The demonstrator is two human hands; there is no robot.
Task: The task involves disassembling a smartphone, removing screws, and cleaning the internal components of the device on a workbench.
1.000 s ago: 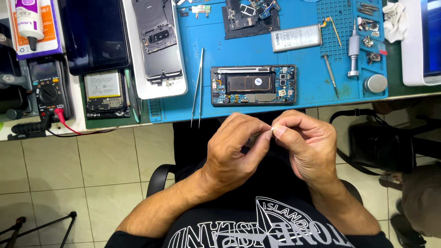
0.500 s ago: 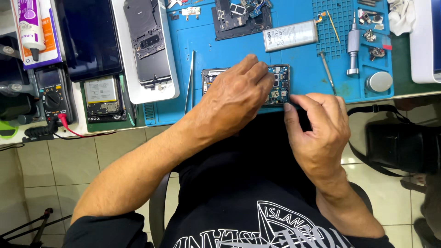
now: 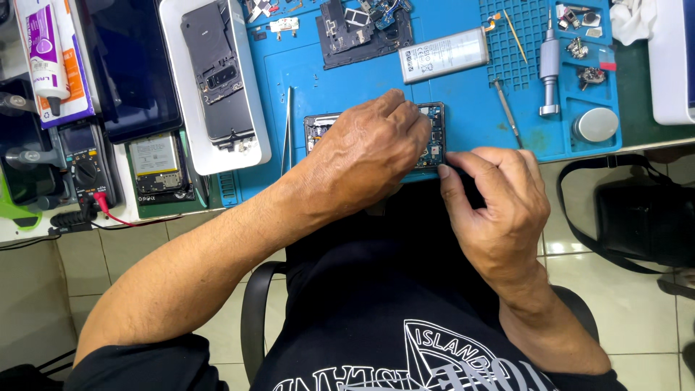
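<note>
Opened dark phone chassis with exposed circuit board [image 3: 433, 137] at near edge of blue silicone work mat [image 3: 326, 72]. Left hand [image 3: 369, 148], a second ago at chest, now lies over chassis, fingers curled, grasp hidden. Right hand [image 3: 499, 206] moved to chassis corner, fingertips pinched; contents too small to tell. Steel tweezers [image 3: 287, 130] lie just left.

Pale tiled floor [image 3: 137, 268] below, grey grout lines, evenly lit. White bench edge [image 3: 43, 224] up top w/ blue work mat [image 3: 463, 94]. Black chair [image 3: 253, 318] underneath.
</note>
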